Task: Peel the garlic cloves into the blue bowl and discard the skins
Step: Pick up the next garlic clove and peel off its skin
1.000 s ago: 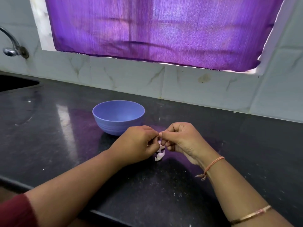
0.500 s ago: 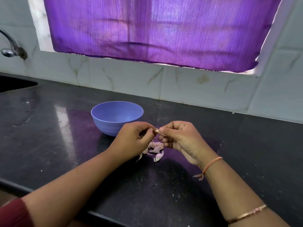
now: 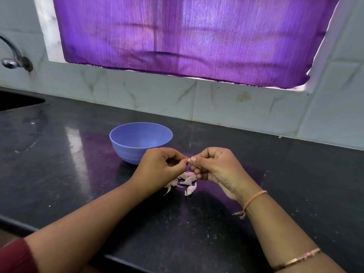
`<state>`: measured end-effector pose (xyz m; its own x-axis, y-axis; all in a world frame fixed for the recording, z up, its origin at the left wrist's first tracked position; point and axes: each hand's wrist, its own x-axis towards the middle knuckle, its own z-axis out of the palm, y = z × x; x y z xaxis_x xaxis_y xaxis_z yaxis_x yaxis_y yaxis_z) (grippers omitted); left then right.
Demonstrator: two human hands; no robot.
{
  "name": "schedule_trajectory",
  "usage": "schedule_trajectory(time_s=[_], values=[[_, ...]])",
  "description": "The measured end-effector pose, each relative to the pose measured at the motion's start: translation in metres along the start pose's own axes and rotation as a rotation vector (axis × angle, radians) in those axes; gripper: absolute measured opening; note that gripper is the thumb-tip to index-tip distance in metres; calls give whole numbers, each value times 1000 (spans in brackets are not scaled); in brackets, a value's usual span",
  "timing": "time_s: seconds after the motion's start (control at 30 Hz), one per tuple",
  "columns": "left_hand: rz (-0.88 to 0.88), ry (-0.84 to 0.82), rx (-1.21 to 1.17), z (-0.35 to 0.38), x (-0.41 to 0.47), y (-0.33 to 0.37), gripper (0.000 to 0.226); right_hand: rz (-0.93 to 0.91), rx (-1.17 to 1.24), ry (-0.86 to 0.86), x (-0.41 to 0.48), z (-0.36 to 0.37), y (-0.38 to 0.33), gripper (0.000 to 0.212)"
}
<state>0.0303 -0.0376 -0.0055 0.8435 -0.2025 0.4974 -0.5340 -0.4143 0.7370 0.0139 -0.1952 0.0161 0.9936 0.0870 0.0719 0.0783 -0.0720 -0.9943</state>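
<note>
Head view: a smooth, round blue bowl (image 3: 140, 142) sits on the glossy black counter (image 3: 59, 174). Just beside it, the left hand (image 3: 157, 167) and right hand (image 3: 215, 167), fingers curled, each hold a narrow pinch grip on one papery garlic clove (image 3: 189, 160).

Held garlic clove (image 3: 189, 159) mostly hidden btw fingertips of left hand (image 3: 159, 167) & right hand (image 3: 215, 166); only pale tip shows. Left hand covers part of garlic pile (image 3: 188, 181) (bits too small to tell clove vs skin) & near side of blue bowl (image 3: 126, 148). Frame edge cuts tap (image 3: 10, 56) & sink (image 3: 15, 99).

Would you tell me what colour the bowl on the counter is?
The bowl is light blue; head view.
</note>
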Motion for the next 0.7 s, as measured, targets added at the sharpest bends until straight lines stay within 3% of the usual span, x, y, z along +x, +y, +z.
schedule_trajectory(time_s=[0.37,0.7], values=[[-60,27,22,-1,2,2,6,-31,-71,2,3,0,3,7],[-89,37,54,0,3,0,8,-232,-502,74,7,-1,8,9]])
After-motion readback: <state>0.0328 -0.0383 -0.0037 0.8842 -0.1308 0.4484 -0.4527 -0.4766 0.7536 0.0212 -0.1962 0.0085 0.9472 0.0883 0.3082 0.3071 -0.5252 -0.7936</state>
